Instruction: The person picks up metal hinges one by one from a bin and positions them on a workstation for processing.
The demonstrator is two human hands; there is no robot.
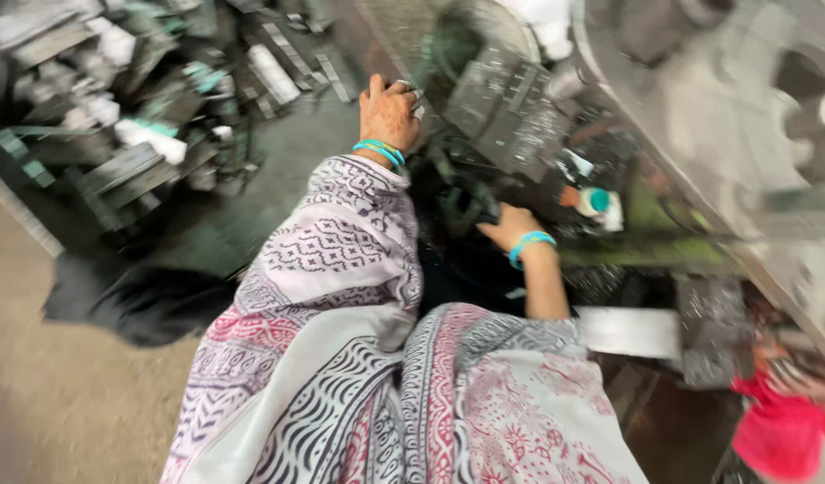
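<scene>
Pretty blurry shot, so take the fine detail with a grain of salt. The left hand (pixel 390 112), with rings and blue-and-yellow bangles at the wrist, is up on the edge of a dark grey metal machine block (pixel 502 103). The fingers are curled over its near-left corner, so the grip looks narrow and resting on that block rather than wrapped around anything loose. The right hand (pixel 511 226), wearing a blue bangle, sits lower and to the right, reaching into the dark greasy tangle of black cables and parts (pixel 457 193) just below the block. I can't tell whether that grip is closed on something or just touching; the fingertips vanish into the dark stuff.

Container-wise, there's a small white bottle with a teal cap (pixel 596 202) lying on the green-stained counter (pixel 650 229) just right of the right hand, apart from it. Can't see what's in it.

Both arms are draped in a white cotton shawl with purple and red block print (pixel 341 269). Off to the left, on the floor, there's a heap of grey metal plates and scrap parts (pixel 135 99), well apart from the hands. A person in a red garment (pixel 780 430) is at the bottom right corner.
</scene>
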